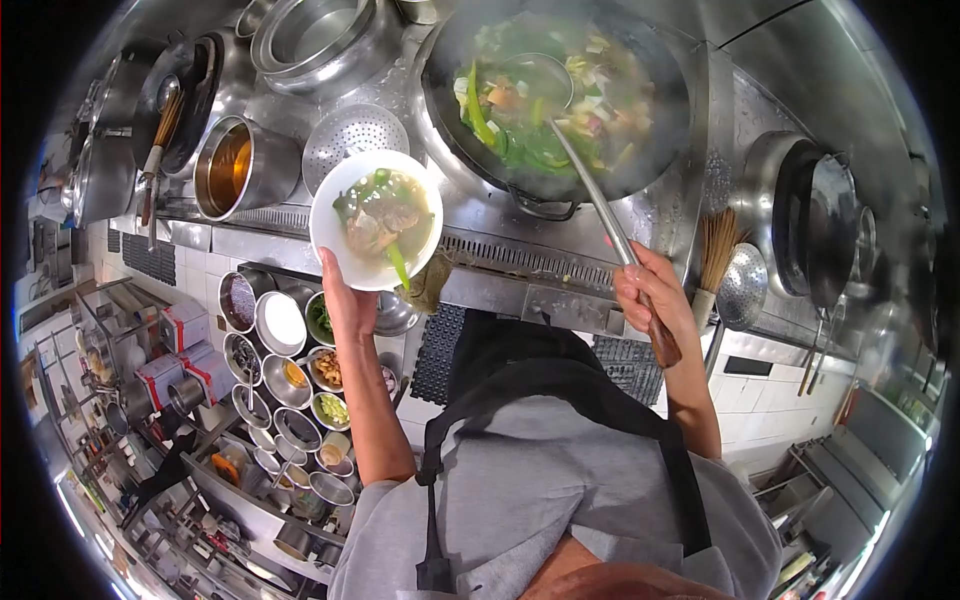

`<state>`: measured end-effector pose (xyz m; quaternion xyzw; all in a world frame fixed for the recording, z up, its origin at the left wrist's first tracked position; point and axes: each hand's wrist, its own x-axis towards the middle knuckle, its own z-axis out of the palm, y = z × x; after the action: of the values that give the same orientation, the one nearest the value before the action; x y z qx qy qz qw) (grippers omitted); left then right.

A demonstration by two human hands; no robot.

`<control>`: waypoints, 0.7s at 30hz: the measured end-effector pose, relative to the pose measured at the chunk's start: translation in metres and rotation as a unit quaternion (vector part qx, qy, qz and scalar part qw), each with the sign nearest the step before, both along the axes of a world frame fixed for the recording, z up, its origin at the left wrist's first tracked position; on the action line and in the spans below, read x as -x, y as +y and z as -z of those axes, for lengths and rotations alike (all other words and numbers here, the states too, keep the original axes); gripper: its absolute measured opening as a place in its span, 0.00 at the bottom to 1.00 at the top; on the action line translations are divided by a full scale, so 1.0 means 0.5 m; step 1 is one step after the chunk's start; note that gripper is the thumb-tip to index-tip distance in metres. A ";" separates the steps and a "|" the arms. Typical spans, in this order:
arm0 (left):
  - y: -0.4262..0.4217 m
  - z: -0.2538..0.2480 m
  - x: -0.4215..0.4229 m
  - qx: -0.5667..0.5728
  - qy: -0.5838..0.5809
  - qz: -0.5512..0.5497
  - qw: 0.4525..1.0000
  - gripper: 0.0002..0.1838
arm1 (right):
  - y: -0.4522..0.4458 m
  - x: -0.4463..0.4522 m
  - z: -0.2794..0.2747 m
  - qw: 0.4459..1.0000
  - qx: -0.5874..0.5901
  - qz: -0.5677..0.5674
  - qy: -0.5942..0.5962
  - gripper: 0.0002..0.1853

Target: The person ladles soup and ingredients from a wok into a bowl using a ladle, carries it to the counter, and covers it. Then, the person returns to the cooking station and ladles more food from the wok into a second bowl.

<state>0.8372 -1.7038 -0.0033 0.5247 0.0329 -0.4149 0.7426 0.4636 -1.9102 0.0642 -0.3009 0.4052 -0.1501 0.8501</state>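
Ladle (590, 185) and white bowl (321, 228) held at a dark, steaming wok (448, 135).
The ladle, smooth metal with a brown grip section, runs obliquely: its rounded head lies in the greenish broth inside the wok, pointing forward and left, and its long axis slopes back toward the person's right side. The right hand (648, 288) is closed around the handle, fingers curled. The left hand (350, 302) holds the bowl from its near side, thumb against the outer wall; the fingers beneath are hidden, so their spread cannot be told. The bowl, round, smooth and glossy, is left of the wok, open side up, containing cloudy broth, brown pieces and a long green strip. Behind it is a perforated metal disc (340, 128); farther left, a cylindrical metal pot (275, 172) contains amber liquid.
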 end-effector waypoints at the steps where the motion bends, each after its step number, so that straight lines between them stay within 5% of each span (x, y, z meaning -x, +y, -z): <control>1: -0.004 -0.001 -0.002 0.000 -0.005 0.002 1.000 0.36 | 0.003 0.004 -0.003 1.000 0.012 -0.006 0.005 0.27; 6: -0.019 0.000 -0.008 -0.012 -0.009 0.007 1.000 0.36 | 0.019 0.017 -0.005 0.975 0.176 -0.058 0.125 0.31; 9: -0.030 0.001 -0.012 0.006 -0.005 0.017 1.000 0.36 | -0.006 0.052 -0.026 0.962 0.180 -0.092 0.186 0.33; 14: -0.034 0.015 -0.024 0.019 -0.007 0.035 0.999 0.36 | -0.065 0.031 0.004 0.847 0.427 -0.066 0.311 0.34; 21: -0.035 0.014 -0.023 0.021 -0.032 0.045 0.998 0.41 | -0.241 -0.054 0.064 0.752 0.547 -0.082 0.360 0.35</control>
<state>0.8487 -1.7212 -0.0104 0.5225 -0.0230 -0.4314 0.7351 0.4906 -2.0308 0.0324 -0.7781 0.5039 -0.1566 0.3407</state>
